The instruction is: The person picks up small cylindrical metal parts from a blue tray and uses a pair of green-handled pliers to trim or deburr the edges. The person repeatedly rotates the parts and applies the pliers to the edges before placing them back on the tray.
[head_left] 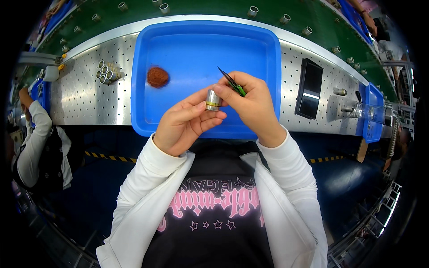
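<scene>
One yellow-banded silver cylinder (213, 97) is being held over blue tray (201, 49); left hand (178, 123) is gripping it between fingers. Right hand (253, 102) is grasping slim pointed black-and-green tool (233, 84) in its fingers, close beside cylinder's top, contact unclear. Reddish-brown lump (157, 77) is lying in tray's left part. On perforated metal desk (89, 105), cylinder cluster (107, 73) is resting left of tray, black flat device (309, 85) lying right.

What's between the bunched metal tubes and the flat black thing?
In the head view, a blue tray with a brown lump; over it, the left hand, right hand, a metal tube and pointed tool.
</scene>
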Available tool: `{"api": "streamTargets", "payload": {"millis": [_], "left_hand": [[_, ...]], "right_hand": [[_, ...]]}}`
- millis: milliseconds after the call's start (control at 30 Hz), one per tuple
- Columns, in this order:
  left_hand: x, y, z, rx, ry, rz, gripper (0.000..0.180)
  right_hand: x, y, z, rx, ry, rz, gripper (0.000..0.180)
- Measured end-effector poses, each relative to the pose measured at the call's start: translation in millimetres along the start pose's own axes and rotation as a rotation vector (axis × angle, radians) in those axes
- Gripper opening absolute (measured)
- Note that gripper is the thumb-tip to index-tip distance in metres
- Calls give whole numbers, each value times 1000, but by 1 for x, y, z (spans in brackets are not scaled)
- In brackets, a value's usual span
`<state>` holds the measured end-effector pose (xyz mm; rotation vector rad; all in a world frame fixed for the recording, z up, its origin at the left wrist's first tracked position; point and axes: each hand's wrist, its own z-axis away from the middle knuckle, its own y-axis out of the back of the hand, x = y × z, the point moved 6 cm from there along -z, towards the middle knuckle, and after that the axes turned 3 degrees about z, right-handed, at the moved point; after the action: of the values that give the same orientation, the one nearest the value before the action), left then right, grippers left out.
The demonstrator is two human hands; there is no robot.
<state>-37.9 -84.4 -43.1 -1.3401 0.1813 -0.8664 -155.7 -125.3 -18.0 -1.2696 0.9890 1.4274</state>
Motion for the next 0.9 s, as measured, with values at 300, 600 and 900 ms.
{"api": "streamTargets", "payload": {"millis": [300,600,900], "left_hand": [[0,-3,-2,24,-10,-54,47],[13,-15,5,244,-194,-564,42],[10,-6,2,169,-198,-536,26]], "right_hand": [[-1,4,2,-23,21,32,15],[-20,103,16,258,107,237,12],[7,315,107,1050,-63,1133,21]]}}
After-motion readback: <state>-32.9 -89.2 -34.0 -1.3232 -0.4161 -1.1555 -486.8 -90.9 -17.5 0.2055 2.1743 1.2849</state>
